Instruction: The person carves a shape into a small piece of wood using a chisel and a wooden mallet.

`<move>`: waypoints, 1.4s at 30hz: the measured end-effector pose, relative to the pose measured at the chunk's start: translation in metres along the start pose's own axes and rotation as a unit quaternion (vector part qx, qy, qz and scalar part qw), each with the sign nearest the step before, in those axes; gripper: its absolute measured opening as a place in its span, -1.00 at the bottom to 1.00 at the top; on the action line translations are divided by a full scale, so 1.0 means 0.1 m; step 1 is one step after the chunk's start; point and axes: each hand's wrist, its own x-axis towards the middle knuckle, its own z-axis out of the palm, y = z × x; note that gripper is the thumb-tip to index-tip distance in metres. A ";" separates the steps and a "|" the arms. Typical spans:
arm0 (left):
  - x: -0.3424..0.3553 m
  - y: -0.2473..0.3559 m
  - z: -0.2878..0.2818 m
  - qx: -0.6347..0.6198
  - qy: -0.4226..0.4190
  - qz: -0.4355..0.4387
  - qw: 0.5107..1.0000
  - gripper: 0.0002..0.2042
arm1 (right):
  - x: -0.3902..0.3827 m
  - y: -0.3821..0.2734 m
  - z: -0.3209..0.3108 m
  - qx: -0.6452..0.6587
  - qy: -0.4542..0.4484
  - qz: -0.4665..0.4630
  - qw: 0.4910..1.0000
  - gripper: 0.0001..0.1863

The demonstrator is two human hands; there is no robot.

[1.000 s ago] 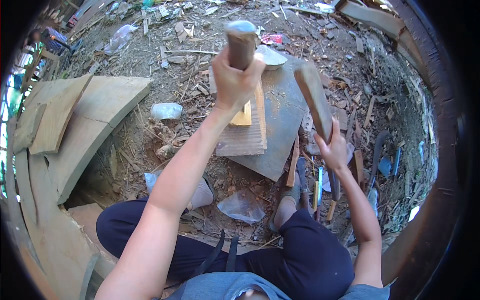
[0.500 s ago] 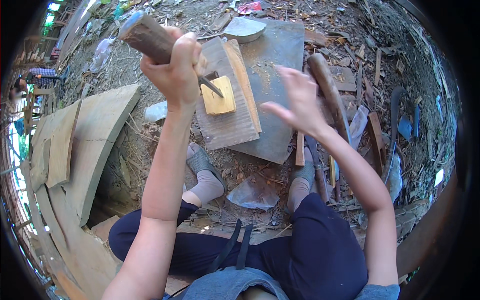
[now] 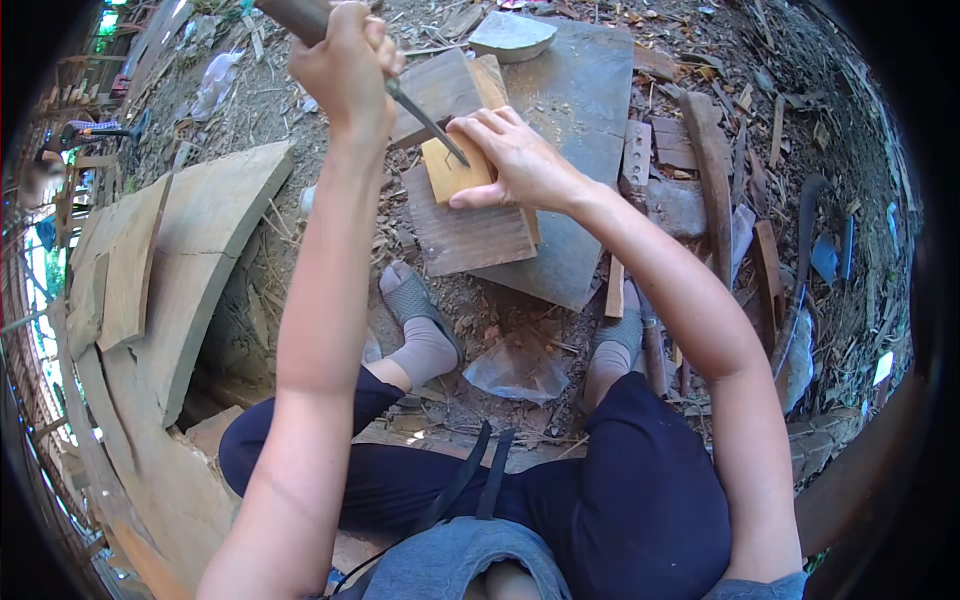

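Note:
My left hand (image 3: 342, 70) grips the wooden handle (image 3: 290, 18) of a tool whose slim metal blade (image 3: 425, 122) slants down to a yellow wooden block (image 3: 445, 175), its tip touching or just over the top face. My right hand (image 3: 525, 165) holds the block, fingers over its far side and thumb along the near edge. The block sits on a ridged brown board (image 3: 455, 240), stacked on a larger grey sheet (image 3: 575, 100). A thick wooden club (image 3: 708, 180) lies to the right of the sheet.
Pale planks (image 3: 210, 225) lean at the left. A pale stone slab (image 3: 510, 35) sits at the far end of the sheet. Plastic bags (image 3: 515, 370), wood scraps and a dark curved tool (image 3: 800, 240) litter the dirt around my feet.
My right hand has let go of the wooden club, which now lies aside, and has moved left onto the block. My left hand has shifted with the tool, whose blade slants toward the block.

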 end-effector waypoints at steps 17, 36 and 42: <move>-0.05 0.20 -0.52 -0.086 0.190 0.020 0.978 -0.80 | -0.05 0.05 0.08 0.005 0.047 -0.006 0.999 -0.05; -0.36 0.40 -0.39 -0.018 0.112 0.142 0.983 -0.60 | -0.26 -0.17 0.03 -0.032 0.085 0.120 0.989 0.16; -0.43 0.36 -0.34 0.067 0.071 0.152 0.984 -0.58 | -0.32 -0.11 -0.01 -0.002 0.087 0.101 0.991 0.15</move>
